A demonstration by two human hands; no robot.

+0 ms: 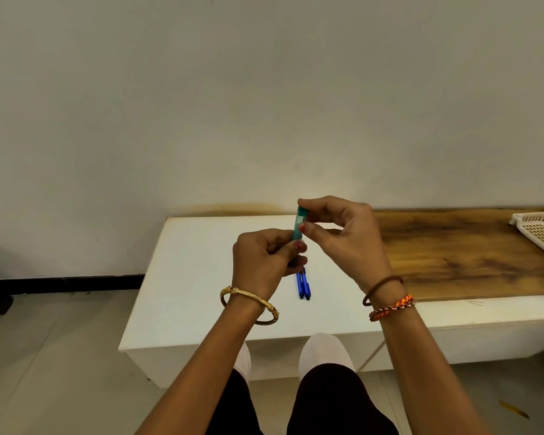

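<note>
Low white table against a plain wall, wood-grain top to its right. Above the table, a teal pen stands upright: left hand grips its bottom, right hand pinches the top.

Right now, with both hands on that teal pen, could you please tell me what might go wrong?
1. The right hand only pinches the upper end of the teal pen, while the left hand grips its lower part. If a piece comes free suddenly, it could slip and fall.
2. The blue pens lie on the white table directly below, so a dropped piece might set them rolling.
</note>
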